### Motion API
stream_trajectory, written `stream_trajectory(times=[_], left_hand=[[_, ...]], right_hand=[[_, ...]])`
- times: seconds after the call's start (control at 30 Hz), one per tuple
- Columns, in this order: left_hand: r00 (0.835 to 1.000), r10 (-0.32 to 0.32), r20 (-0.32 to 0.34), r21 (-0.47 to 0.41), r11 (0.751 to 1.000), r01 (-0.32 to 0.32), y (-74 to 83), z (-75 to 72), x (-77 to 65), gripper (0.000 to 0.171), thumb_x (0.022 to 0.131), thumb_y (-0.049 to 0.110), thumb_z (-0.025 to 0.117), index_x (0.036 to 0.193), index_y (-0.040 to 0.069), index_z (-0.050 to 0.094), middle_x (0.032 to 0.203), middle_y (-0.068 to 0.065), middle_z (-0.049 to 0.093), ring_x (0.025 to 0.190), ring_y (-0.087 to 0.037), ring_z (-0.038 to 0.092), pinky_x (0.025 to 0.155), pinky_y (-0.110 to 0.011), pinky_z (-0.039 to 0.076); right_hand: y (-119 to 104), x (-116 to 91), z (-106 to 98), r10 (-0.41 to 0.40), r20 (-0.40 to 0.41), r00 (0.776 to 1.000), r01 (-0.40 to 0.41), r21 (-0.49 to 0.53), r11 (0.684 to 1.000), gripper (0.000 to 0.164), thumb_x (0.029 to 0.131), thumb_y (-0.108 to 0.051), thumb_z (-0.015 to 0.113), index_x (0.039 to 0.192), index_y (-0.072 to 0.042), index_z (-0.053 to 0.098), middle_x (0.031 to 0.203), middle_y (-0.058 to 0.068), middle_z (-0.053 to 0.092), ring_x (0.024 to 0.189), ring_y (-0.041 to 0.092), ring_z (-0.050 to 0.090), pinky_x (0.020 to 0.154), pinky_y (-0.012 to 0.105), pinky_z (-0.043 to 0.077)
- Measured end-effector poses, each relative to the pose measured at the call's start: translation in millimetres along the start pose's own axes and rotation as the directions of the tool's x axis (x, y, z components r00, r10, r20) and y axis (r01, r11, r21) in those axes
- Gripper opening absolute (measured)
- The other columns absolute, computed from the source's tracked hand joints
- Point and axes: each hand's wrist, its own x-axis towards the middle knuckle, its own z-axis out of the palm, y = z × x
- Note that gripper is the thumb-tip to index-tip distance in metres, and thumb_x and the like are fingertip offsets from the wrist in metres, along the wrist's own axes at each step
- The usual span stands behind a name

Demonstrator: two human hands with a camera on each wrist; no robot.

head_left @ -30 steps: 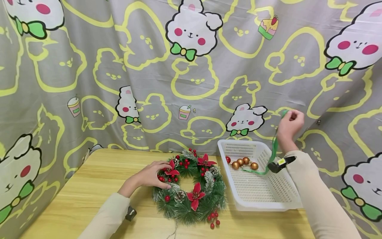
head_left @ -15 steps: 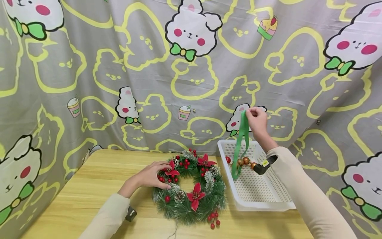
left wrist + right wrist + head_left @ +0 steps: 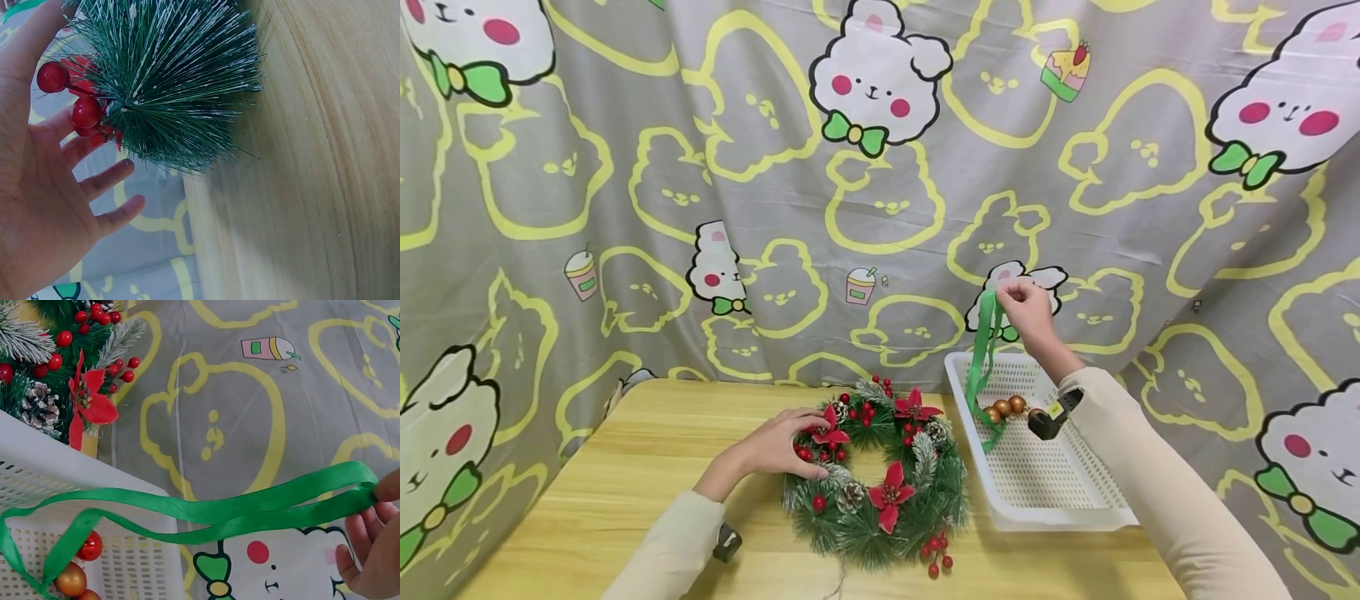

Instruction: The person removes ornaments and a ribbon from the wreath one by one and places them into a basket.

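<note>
A Christmas wreath (image 3: 872, 537) of green needles, red poinsettias, berries and pinecones lies on the table. My left hand (image 3: 775, 443) holds its left side, thumb and fingers around a poinsettia and berries; the left wrist view shows the outer two fingers (image 3: 112, 181) extended off the greenery. Raised above the basket's back left corner, my right hand (image 3: 1030, 312) pinches a green ribbon (image 3: 250, 515) near its top. The ribbon hangs in a long loop, its lower part down inside the white basket (image 3: 1060, 518).
Inside the basket are gold balls (image 3: 1003, 407) and a red ball (image 3: 90, 545). A sprig of red berries (image 3: 935, 550) sticks out at the wreath's front right. Behind the wooden table (image 3: 647, 467) hangs a grey patterned curtain (image 3: 790, 208).
My right hand has moved left from the basket's right side to above its back left corner, drawing the ribbon along until it hangs down. The left hand and wreath stay put.
</note>
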Motion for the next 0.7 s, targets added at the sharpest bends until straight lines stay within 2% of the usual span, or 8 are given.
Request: stream_trajectory(times=[0.1, 0.2, 0.27, 0.4, 0.5, 0.7], left_hand=[[1.0, -0.005, 0.005, -0.007, 1.0, 0.005, 0.5, -0.6, 0.4, 0.085, 0.076, 0.058, 0.084, 0.145, 0.017, 0.057, 0.157, -0.014, 0.043, 0.144, -0.045, 0.038, 0.108, -0.071, 0.038], [1.0, -0.011, 0.009, -0.01, 1.0, 0.011, 0.8, -1.1, 0.5, 0.085, 0.076, 0.058, 0.084, 0.145, 0.017, 0.057, 0.158, -0.014, 0.043, 0.145, -0.045, 0.038, 0.107, -0.07, 0.039], [1.0, -0.012, 0.008, -0.013, 1.0, 0.012, 0.7, -1.1, 0.2, 0.084, 0.076, 0.058, 0.084, 0.145, 0.017, 0.057, 0.157, -0.014, 0.043, 0.144, -0.045, 0.038, 0.107, -0.07, 0.039], [1.0, -0.008, 0.004, -0.014, 1.0, 0.008, 0.2, -0.9, 0.1, 0.084, 0.075, 0.057, 0.084, 0.145, 0.017, 0.058, 0.157, -0.015, 0.043, 0.144, -0.045, 0.038, 0.107, -0.07, 0.039], [1.0, -0.003, 0.0, -0.008, 1.0, 0.003, -0.3, -0.6, 0.4, 0.085, 0.075, 0.057, 0.084, 0.144, 0.017, 0.058, 0.157, -0.015, 0.044, 0.144, -0.045, 0.039, 0.107, -0.07, 0.039], [1.0, 0.013, -0.006, 0.006, 1.0, -0.013, -1.0, -0.2, 0.9, 0.085, 0.075, 0.057, 0.084, 0.144, 0.015, 0.058, 0.156, -0.014, 0.045, 0.144, -0.045, 0.04, 0.108, -0.07, 0.039]], right_hand=[[6, 1, -7, 0.043, 0.092, 0.995, -0.041, -0.024, 0.999, 0.028, 0.1, -0.015, 0.055, 0.112, 0.007, 0.066, 0.088, -0.005, 0.059, 0.079, 0.006, 0.054, 0.069, 0.018, 0.045], [12, 3, -17, 0.085, 0.226, 0.97, -0.075, -0.055, 0.996, 0.032, 0.103, -0.017, 0.054, 0.118, 0.009, 0.064, 0.09, -0.005, 0.06, 0.077, 0.004, 0.056, 0.069, 0.018, 0.047], [15, 5, -25, 0.113, 0.322, 0.94, -0.093, -0.078, 0.993, 0.035, 0.104, -0.019, 0.054, 0.123, 0.01, 0.062, 0.089, -0.007, 0.061, 0.076, 0.002, 0.057, 0.07, 0.019, 0.048], [22, 9, -40, 0.138, 0.487, 0.862, -0.105, -0.094, 0.99, 0.036, 0.105, -0.02, 0.057, 0.124, 0.009, 0.06, 0.083, -0.008, 0.065, 0.075, 0.002, 0.059, 0.073, 0.022, 0.05], [29, 11, -51, 0.137, 0.575, 0.806, -0.112, -0.079, 0.991, 0.031, 0.105, -0.02, 0.057, 0.121, 0.006, 0.062, 0.087, -0.008, 0.066, 0.081, 0.006, 0.061, 0.077, 0.024, 0.052], [44, 11, -69, 0.133, 0.694, 0.708, -0.126, -0.061, 0.99, 0.021, 0.105, -0.018, 0.058, 0.114, -0.001, 0.066, 0.099, -0.004, 0.065, 0.094, 0.011, 0.063, 0.083, 0.025, 0.055]])
